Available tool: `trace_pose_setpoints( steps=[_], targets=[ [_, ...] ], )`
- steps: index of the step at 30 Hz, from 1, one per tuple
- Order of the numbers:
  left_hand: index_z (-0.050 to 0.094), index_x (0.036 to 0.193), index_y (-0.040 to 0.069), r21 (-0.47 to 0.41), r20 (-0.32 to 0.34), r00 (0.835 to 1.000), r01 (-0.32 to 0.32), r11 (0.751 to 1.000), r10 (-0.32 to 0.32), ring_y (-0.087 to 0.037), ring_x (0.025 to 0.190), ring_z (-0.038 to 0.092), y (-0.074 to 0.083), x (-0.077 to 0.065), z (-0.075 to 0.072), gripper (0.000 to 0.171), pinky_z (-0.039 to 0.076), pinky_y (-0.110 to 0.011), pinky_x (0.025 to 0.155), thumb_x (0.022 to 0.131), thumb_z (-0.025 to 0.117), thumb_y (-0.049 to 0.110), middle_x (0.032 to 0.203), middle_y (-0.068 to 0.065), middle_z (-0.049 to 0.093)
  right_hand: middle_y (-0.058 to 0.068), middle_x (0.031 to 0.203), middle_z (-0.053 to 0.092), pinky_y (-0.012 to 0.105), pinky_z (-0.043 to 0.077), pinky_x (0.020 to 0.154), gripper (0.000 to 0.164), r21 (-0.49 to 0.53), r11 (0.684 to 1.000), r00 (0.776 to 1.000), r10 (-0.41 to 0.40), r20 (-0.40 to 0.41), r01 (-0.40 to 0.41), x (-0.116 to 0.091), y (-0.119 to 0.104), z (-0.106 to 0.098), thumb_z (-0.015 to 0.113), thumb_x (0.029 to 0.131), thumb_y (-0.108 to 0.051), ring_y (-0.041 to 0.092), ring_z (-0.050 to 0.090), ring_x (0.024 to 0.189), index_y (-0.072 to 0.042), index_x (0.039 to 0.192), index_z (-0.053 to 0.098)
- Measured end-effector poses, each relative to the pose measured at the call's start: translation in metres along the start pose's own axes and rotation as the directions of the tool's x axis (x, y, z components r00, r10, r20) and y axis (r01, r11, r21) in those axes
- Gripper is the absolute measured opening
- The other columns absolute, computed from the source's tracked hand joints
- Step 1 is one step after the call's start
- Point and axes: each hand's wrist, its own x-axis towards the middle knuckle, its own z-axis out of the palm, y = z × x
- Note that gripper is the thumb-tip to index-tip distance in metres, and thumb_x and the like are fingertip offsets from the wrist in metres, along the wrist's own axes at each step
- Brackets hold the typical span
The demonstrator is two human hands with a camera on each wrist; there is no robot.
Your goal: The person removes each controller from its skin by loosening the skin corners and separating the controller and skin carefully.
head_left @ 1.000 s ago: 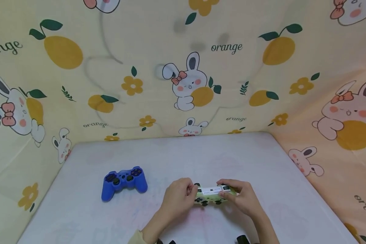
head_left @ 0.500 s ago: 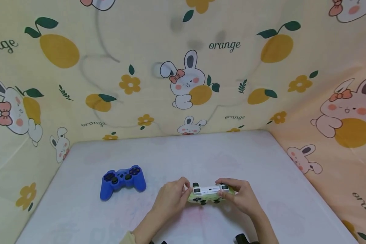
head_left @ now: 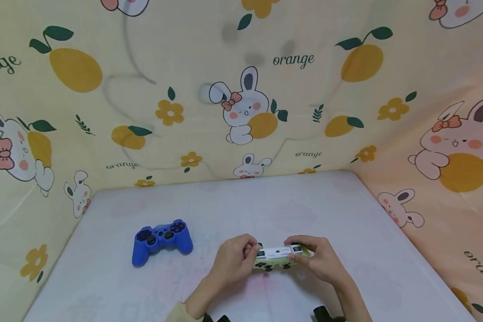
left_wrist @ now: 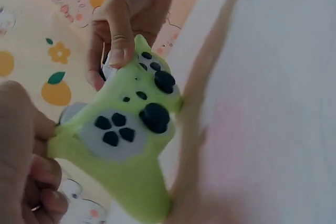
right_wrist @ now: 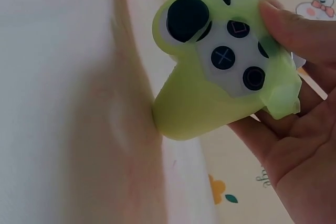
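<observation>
A white game controller (head_left: 277, 253) with a light green, rubbery-looking cover (left_wrist: 137, 184) is held just above the table, its top edge facing away. My left hand (head_left: 234, 260) pinches the cover's edge beside the left shoulder buttons; in the left wrist view the green material is stretched toward the fingers. My right hand (head_left: 323, 258) grips the controller's right end, thumb on the front and fingers behind. Seen from the right wrist, the cover (right_wrist: 197, 100) wraps the right handle, and a loose-looking flap (right_wrist: 283, 95) stands by the shoulder.
A blue game controller (head_left: 163, 241) lies on the white tabletop (head_left: 225, 205), left of my hands. Behind and at both sides of the table hangs a yellow printed cloth (head_left: 193, 58) with rabbits and oranges.
My left hand shifted a little left, baring the left shoulder buttons, then came back right against the controller. The right hand kept its hold. The blue controller stayed in place.
</observation>
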Motion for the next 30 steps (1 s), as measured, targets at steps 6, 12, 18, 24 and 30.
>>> trace_pose_setpoints(
  steps=[6, 12, 18, 24, 30],
  targets=[
    [0.064, 0.087, 0.006, -0.342, 0.035, 0.879, 0.457, 0.821, -0.475, -0.004, 0.054, 0.051, 0.006, -0.001, 0.012, 0.009, 0.039, -0.021, 0.049, 0.095, 0.061, 0.007, 0.061, 0.008, 0.057, -0.007, 0.101, 0.07, 0.037, 0.047, 0.092, 0.024, 0.062, 0.998, 1.0, -0.011, 0.029, 0.009, 0.003, -0.001, 0.0, 0.084, 0.078, -0.014, 0.019, 0.064, 0.097, -0.016, 0.1, 0.074],
    [0.065, 0.087, 0.003, -0.316, 0.053, 0.859, 0.499, 0.807, -0.51, -0.004, 0.048, 0.039, 0.003, -0.006, 0.003, 0.008, 0.031, -0.019, 0.044, 0.094, 0.062, 0.006, 0.055, 0.007, 0.047, -0.003, 0.104, 0.07, 0.031, 0.049, 0.084, 0.027, 0.075, 0.997, 1.0, -0.026, 0.015, 0.025, 0.003, 0.002, 0.0, 0.083, 0.079, -0.013, 0.019, 0.063, 0.095, -0.014, 0.104, 0.074],
    [0.065, 0.086, 0.013, -0.093, 0.049, 0.933, 0.36, 0.928, -0.357, 0.0, 0.049, 0.036, -0.007, -0.017, -0.01, 0.008, 0.03, -0.019, 0.046, 0.093, 0.065, 0.009, 0.057, 0.013, 0.043, 0.0, 0.107, 0.07, 0.029, 0.05, 0.083, 0.031, 0.1, 0.995, 1.0, -0.003, 0.017, 0.001, 0.004, 0.005, 0.002, 0.084, 0.078, -0.017, 0.02, 0.063, 0.097, -0.011, 0.106, 0.074],
    [0.066, 0.082, 0.017, 0.072, 0.023, 0.95, 0.309, 0.948, -0.311, -0.001, 0.054, 0.038, -0.012, -0.026, -0.015, 0.01, 0.033, -0.021, 0.05, 0.088, 0.07, 0.011, 0.061, 0.016, 0.044, 0.0, 0.109, 0.07, 0.029, 0.05, 0.083, 0.033, 0.095, 0.995, 1.0, 0.005, 0.021, -0.007, 0.004, 0.002, 0.003, 0.084, 0.078, -0.017, 0.021, 0.062, 0.098, -0.008, 0.108, 0.074],
    [0.065, 0.085, 0.02, 0.074, -0.109, 0.949, 0.305, 0.949, -0.296, -0.009, 0.075, 0.047, -0.002, -0.025, -0.004, 0.013, 0.042, -0.027, 0.066, 0.084, 0.075, 0.011, 0.081, 0.012, 0.052, 0.002, 0.108, 0.07, 0.027, 0.049, 0.08, 0.035, 0.088, 0.996, 1.0, 0.0, -0.015, 0.002, 0.004, 0.004, 0.003, 0.084, 0.078, -0.017, 0.02, 0.061, 0.096, -0.005, 0.109, 0.073]
  ],
)
